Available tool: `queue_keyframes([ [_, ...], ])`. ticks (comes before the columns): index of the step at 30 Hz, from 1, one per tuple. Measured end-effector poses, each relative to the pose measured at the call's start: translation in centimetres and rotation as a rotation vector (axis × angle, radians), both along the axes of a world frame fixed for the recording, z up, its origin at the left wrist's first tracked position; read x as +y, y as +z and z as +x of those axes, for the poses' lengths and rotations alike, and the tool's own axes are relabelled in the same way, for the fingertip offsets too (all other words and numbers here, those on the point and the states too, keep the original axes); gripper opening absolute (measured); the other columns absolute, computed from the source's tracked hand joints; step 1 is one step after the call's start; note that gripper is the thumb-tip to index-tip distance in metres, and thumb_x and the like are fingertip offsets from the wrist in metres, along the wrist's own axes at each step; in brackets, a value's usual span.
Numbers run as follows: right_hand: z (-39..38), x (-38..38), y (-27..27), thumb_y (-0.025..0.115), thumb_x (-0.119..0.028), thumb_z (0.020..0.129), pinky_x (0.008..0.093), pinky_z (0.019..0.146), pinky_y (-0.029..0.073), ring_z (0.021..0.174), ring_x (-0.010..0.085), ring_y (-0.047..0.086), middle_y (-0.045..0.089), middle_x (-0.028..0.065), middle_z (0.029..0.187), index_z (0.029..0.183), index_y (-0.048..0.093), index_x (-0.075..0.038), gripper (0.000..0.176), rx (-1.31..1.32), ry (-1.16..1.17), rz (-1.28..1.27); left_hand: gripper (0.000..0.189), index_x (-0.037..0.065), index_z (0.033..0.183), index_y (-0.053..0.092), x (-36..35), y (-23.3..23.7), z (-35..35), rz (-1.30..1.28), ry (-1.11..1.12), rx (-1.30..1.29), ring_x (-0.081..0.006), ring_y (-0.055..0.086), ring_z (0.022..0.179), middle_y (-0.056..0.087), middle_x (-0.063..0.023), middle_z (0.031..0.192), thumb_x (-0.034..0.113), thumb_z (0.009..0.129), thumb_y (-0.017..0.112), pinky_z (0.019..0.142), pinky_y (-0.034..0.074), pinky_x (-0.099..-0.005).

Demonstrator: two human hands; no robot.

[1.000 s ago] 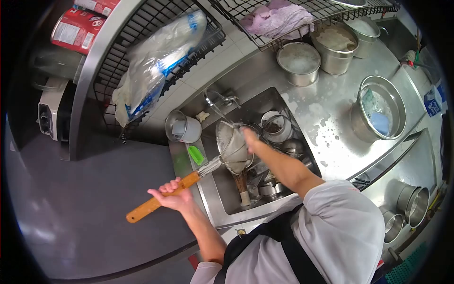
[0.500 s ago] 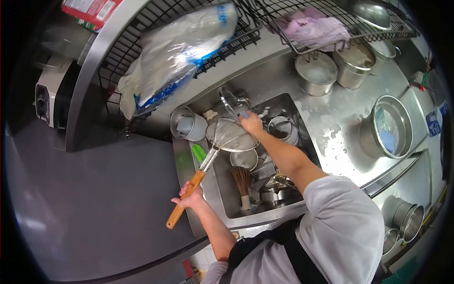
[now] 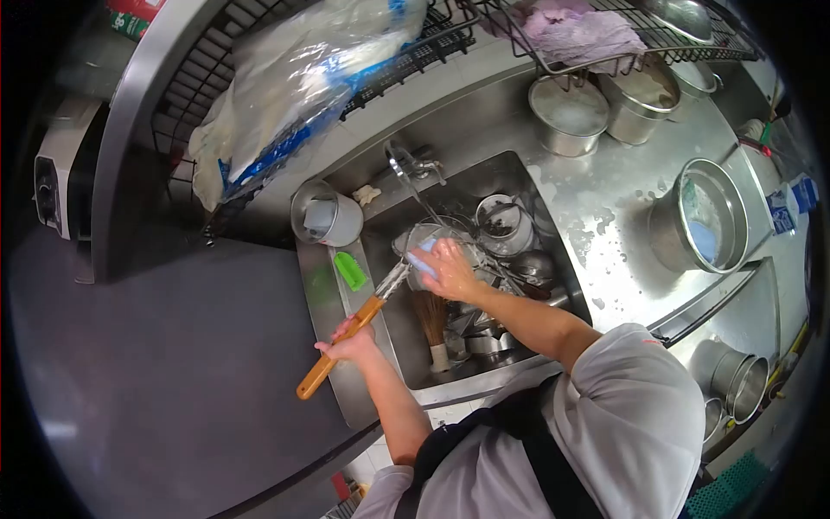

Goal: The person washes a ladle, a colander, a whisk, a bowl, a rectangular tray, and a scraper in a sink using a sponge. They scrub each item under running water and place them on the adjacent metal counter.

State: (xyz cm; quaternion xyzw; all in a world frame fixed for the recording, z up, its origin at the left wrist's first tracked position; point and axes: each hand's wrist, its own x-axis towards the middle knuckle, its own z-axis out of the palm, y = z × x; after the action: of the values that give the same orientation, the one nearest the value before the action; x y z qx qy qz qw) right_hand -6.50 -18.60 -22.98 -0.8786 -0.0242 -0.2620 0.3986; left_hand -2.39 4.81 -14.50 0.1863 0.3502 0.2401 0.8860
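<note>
Head view: the left hand [image 3: 347,340] has its fingers closed around the wooden handle [image 3: 318,372] of a strainer [image 3: 443,228] over the sink [image 3: 396,346], while the right hand [image 3: 453,273] holds a light-blue sponge [image 3: 421,258] at the strainer's bowl. Blue markings on the plastic bag [image 3: 290,78] and blue-and-white packet [image 3: 783,210] are illegible.

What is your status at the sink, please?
Left hand gripping wooden handle; right hand holding pale-blue pad at strainer head. Bristle brush and metalware crowding sink.
</note>
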Motion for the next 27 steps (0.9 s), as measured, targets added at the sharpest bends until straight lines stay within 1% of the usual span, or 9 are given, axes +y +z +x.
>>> queue_keyframes([
  [5,3.6,-2.6,-10.4,0.065,-0.026,0.076,0.0510,0.080,0.043,0.089,0.0384,0.052,0.055,0.0201,0.094,0.109,0.061,-0.003,0.040,0.263,-0.703,0.394,0.060,0.018,0.063,0.030,-0.5,2.3,-0.9,-0.032,-0.013,-0.022,-0.0168,0.035,0.057,0.031,0.0028,0.057,0.067,0.091,0.049,0.071,0.039,-0.0348],
  [6,3.6,-2.6,-8.9,0.063,-0.031,0.079,0.0515,0.079,0.045,0.093,0.0397,0.054,0.055,0.0210,0.099,0.106,0.061,0.000,0.040,0.449,-0.714,0.431,0.060,0.018,0.063,0.030,-0.8,2.7,-0.9,-0.030,-0.009,-0.033,-0.0171,0.035,0.057,0.031,0.0027,0.057,0.067,0.091,0.049,0.071,0.039,-0.0349],
  [9,3.4,0.8,-4.3,0.063,-0.033,0.079,0.0521,0.081,0.045,0.101,0.0398,0.052,0.055,0.0201,0.106,0.103,0.062,-0.004,0.037,0.036,-0.486,0.278,0.059,0.018,0.063,0.030,-1.7,2.9,-0.2,-0.010,-0.039,-0.053,-0.0178,0.036,0.057,0.031,0.0023,0.057,0.066,0.091,0.050,0.070,0.039,-0.0350],
  [12,3.4,1.2,-1.1,0.064,-0.035,0.077,0.0524,0.084,0.044,0.105,0.0407,0.050,0.053,0.0194,0.111,0.103,0.063,-0.007,0.038,0.066,-0.502,0.120,0.058,0.018,0.063,0.032,-1.8,2.5,-1.0,-0.002,-0.054,-0.089,-0.0181,0.038,0.058,0.032,0.0020,0.057,0.065,0.091,0.051,0.069,0.039,-0.0349],
  [14,5.2,-0.5,-4.7,0.065,-0.040,0.076,0.0556,0.086,0.043,0.109,0.0383,0.048,0.052,0.0179,0.110,0.108,0.063,-0.007,0.045,0.363,-0.757,0.331,0.056,0.018,0.063,0.033,-1.1,3.6,-1.2,0.005,-0.058,-0.152,-0.0178,0.039,0.057,0.033,0.0020,0.056,0.063,0.090,0.053,0.069,0.040,-0.0348],
  [16,5.1,-4.1,-7.8,0.057,-0.037,0.087,0.0503,0.103,0.042,0.131,0.0398,0.043,0.046,0.0199,0.140,0.127,0.059,-0.006,0.051,0.783,-0.595,0.875,0.054,0.018,0.063,0.034,-0.4,5.5,-2.6,0.010,-0.053,-0.212,-0.0172,0.039,0.056,0.033,0.0022,0.056,0.060,0.089,0.056,0.067,0.040,-0.0349],
  [19,5.6,-5.9,-7.3,0.056,-0.037,0.088,0.0488,0.103,0.042,0.131,0.0372,0.045,0.045,0.0205,0.145,0.132,0.055,-0.003,0.055,0.654,-0.328,1.901,0.050,0.019,0.062,0.034,1.0,5.4,-2.8,0.098,-0.176,-0.214,-0.0161,0.038,0.053,0.032,0.0025,0.054,0.053,0.086,0.061,0.067,0.042,-0.0350],
  [23,10.8,-8.5,-8.2,0.055,-0.034,0.088,0.0447,0.103,0.042,0.122,0.0328,0.055,0.053,0.0213,0.137,0.134,0.052,-0.002,0.057,0.759,-0.345,1.416,0.045,0.018,0.060,0.036,0.6,6.0,-2.8,0.206,-0.252,-0.316,-0.0154,0.038,0.048,0.034,0.0027,0.051,0.045,0.086,0.062,0.066,0.044,-0.0370],
  [27,13.4,-8.9,-7.0,0.062,-0.037,0.084,0.0563,0.101,0.040,0.133,0.0357,0.043,0.043,0.0213,0.146,0.134,0.051,-0.002,0.062,0.536,-0.176,1.191,0.045,0.018,0.061,0.038,0.0,6.8,-1.6,0.299,-0.474,-0.383,-0.0149,0.036,0.049,0.034,0.0022,0.051,0.045,0.087,0.062,0.063,0.040,-0.0360],
])
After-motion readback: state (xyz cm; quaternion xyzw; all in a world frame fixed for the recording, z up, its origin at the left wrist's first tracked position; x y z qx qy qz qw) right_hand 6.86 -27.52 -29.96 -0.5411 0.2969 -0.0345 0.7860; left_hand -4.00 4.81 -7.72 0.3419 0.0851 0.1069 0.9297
